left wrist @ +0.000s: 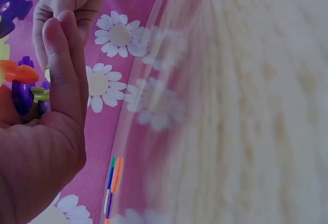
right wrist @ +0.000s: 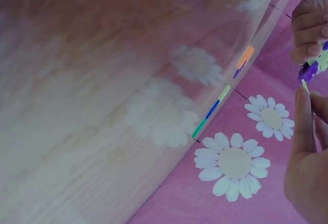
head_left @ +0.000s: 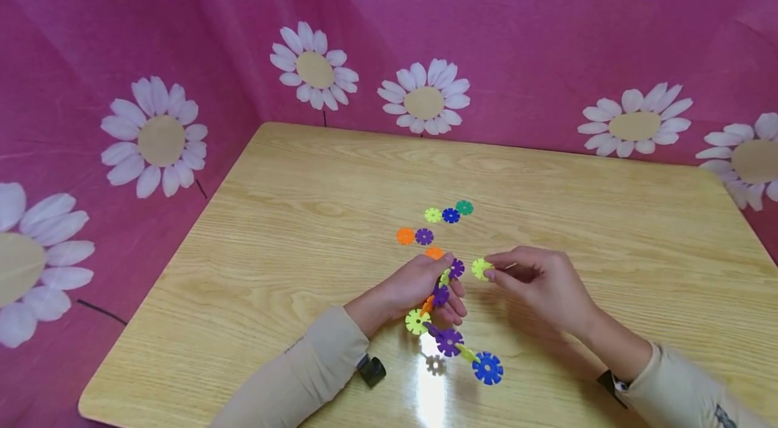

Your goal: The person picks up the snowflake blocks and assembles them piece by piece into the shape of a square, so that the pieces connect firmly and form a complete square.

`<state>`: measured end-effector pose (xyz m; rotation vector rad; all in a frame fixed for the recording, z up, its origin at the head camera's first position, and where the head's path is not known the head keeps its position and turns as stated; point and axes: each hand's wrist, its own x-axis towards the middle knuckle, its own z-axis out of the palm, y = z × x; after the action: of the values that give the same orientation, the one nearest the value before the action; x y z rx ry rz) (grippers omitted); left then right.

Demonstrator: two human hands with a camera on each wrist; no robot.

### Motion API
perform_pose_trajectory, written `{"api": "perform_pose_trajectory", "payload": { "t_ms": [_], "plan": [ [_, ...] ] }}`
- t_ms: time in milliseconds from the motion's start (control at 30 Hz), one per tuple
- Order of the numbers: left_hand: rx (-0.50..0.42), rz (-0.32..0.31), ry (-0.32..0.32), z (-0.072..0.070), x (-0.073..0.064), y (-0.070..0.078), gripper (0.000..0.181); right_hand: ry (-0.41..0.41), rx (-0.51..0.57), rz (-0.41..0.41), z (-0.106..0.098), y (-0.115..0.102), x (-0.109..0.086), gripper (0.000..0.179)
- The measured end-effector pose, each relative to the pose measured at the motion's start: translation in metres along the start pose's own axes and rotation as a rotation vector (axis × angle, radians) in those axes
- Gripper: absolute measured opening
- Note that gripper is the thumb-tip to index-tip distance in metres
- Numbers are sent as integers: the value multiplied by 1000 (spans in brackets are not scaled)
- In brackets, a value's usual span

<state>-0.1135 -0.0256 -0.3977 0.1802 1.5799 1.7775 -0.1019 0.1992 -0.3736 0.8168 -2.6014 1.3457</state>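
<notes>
My left hand (head_left: 413, 287) holds a chain of interlocking notched plastic discs (head_left: 450, 342) between thumb and fingers. The linked discs are purple, yellow-green and orange, and a blue disc (head_left: 487, 368) ends the chain's near, lower right side. At the chain's other end, a purple disc (head_left: 456, 269) stands by the left thumb. My right hand (head_left: 547, 286) pinches a single yellow-green disc (head_left: 480, 269) by its edge, a short gap to the right of that purple one. In the right wrist view this disc (right wrist: 304, 84) appears edge-on at the fingertips.
Beyond the hands, loose discs lie flat on the wooden table (head_left: 292, 212): a yellow-green (head_left: 433, 215), a blue (head_left: 450, 216) and a green one (head_left: 464, 207) in a row. Nearer are orange (head_left: 405, 235) and purple (head_left: 424, 236) discs. Pink flowered cloth (head_left: 516, 30) hangs behind.
</notes>
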Motion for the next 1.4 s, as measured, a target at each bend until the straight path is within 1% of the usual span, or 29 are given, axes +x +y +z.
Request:
{"api": "perform_pose_trajectory", "payload": {
  "t_ms": [100,200,400,567,733,867,967,1067,1200,1267,1333,1400],
  "plan": [
    [5,4,5,1,-1,0,59,15,-25,-99,3,-2,-2,21],
    [9,10,6,3,-1,0,59,18,-38,-154,6,-5,-3,23],
    [7,13,10,5,-1,-1,60,46,-49,-246,9,-9,-3,28],
    [-2,17,8,7,-1,-1,59,65,-65,-301,11,-12,-2,30],
    [-18,33,15,10,-1,0,58,81,-130,-329,12,-16,-1,31],
    [-23,46,20,11,-1,0,58,87,-164,-321,13,-18,-1,29],
    [-19,55,-10,10,0,1,59,92,-167,-312,13,-18,-2,28],
    [8,68,-51,8,0,3,61,107,-176,-349,13,-17,-1,31],
    [36,81,-88,5,0,4,65,130,-182,-412,11,-15,3,34],
    [28,83,-104,3,1,5,68,133,-178,-409,11,-14,5,33],
    [11,82,-120,3,1,5,68,127,-161,-392,12,-13,5,30],
    [8,83,-122,3,1,5,67,114,-143,-364,14,-12,5,26]
  ]
}}
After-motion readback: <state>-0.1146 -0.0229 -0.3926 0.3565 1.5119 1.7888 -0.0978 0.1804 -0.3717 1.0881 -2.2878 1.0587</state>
